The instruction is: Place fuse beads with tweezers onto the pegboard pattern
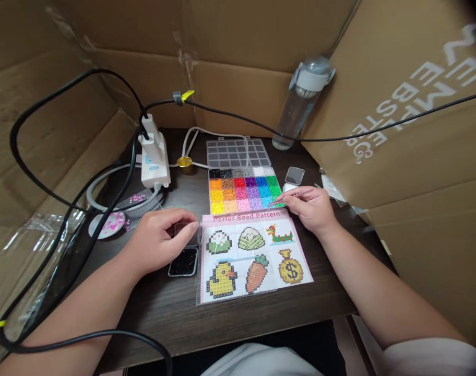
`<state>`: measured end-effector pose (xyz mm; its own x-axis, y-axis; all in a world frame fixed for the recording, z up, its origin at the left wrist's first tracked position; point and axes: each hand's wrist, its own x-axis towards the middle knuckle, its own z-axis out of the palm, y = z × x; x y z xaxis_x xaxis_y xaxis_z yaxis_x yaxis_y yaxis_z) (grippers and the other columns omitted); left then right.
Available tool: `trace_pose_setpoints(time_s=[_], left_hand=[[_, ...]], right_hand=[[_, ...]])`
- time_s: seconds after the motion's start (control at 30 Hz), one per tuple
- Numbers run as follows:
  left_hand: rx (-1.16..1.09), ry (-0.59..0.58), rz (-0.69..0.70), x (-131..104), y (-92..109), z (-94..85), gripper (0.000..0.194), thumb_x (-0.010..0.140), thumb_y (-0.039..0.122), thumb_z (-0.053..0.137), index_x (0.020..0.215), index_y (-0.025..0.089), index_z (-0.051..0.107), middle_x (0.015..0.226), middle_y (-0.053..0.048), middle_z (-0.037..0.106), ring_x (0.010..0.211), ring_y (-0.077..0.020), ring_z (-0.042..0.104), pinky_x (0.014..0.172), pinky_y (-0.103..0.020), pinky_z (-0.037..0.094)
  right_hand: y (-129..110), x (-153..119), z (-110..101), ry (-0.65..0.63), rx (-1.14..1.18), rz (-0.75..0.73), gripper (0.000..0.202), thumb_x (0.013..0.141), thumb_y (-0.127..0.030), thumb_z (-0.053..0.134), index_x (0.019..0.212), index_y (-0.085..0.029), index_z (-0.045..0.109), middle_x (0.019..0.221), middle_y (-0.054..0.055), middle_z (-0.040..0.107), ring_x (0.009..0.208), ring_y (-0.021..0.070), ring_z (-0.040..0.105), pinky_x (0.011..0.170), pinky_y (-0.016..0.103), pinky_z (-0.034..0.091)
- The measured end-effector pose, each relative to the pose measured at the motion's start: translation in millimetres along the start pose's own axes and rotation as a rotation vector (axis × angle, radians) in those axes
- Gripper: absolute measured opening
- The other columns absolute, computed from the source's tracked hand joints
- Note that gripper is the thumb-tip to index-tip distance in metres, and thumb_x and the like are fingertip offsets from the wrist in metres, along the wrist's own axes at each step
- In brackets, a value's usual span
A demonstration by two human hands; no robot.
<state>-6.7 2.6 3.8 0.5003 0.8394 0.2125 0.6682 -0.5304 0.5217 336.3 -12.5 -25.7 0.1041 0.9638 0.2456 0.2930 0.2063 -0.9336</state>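
Observation:
My right hand (310, 208) pinches pink tweezers (296, 195), whose tip is over the lower right of the bead box (241, 190), near the sheet's top edge. The pattern sheet (240, 248) shows several bead pictures, including a duck, a carrot and a money bag, under a clear pegboard. My left hand (165, 237) rests left of the sheet, fingers curled loosely with thumb apart, over the lid of a small box of black beads (183, 262). Nothing shows between its fingers.
A power strip (155, 162) with black cables stands at left, beside a gold cup (185, 165) and a round dish of pink beads (107, 224). A bottle (302, 102) leans at the back right. Cardboard walls (238, 94) surround the table; a small open box (295, 176) sits at right.

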Motion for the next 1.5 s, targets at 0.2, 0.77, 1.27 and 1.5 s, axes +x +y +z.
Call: trace_pose_setpoints(time_s=[0.2, 0.77, 1.27, 1.5], left_hand=[[0.004, 0.025, -0.011, 0.3, -1.9, 0.2, 0.028, 0.088, 0.041, 0.054, 0.081, 0.019, 0.070, 0.076, -0.001, 0.072, 0.064, -0.0136, 0.062, 0.060, -0.026, 0.046], [0.000, 0.025, -0.010, 0.8, -2.4, 1.2, 0.027, 0.088, 0.041, 0.055, 0.080, 0.020, 0.070, 0.073, 0.000, 0.071, 0.059, -0.0125, 0.060, 0.057, -0.025, 0.046], [-0.003, 0.030, -0.002, 0.1, -3.5, 0.9, 0.027, 0.088, 0.041, 0.054, 0.081, 0.020, 0.070, 0.074, 0.000, 0.072, 0.062, -0.0135, 0.063, 0.058, -0.025, 0.047], [0.001, 0.022, -0.014, 0.8, -0.6, -0.1, 0.027, 0.088, 0.042, 0.054, 0.080, 0.020, 0.069, 0.075, 0.000, 0.072, 0.061, -0.0128, 0.062, 0.057, -0.025, 0.047]], right_hand=[[1.7, 3.4, 4.1, -0.001, -0.031, 0.000, 0.020, 0.080, -0.037, 0.072, 0.077, -0.020, 0.080, 0.066, 0.006, 0.072, 0.062, 0.0172, 0.065, 0.049, 0.028, 0.048], [0.4, 5.7, 8.9, 0.010, -0.056, 0.017, 0.012, 0.077, -0.031, 0.075, 0.074, -0.020, 0.080, 0.081, 0.007, 0.077, 0.074, 0.0195, 0.070, 0.068, 0.034, 0.056], [2.9, 4.3, 4.5, 0.070, -0.061, 0.022, 0.018, 0.081, -0.036, 0.071, 0.076, -0.020, 0.079, 0.071, 0.007, 0.073, 0.070, 0.0195, 0.067, 0.051, 0.029, 0.051], [1.1, 4.8, 8.0, 0.026, -0.061, 0.039, 0.016, 0.080, -0.034, 0.072, 0.076, -0.020, 0.079, 0.075, 0.006, 0.075, 0.073, 0.0194, 0.068, 0.057, 0.030, 0.053]])
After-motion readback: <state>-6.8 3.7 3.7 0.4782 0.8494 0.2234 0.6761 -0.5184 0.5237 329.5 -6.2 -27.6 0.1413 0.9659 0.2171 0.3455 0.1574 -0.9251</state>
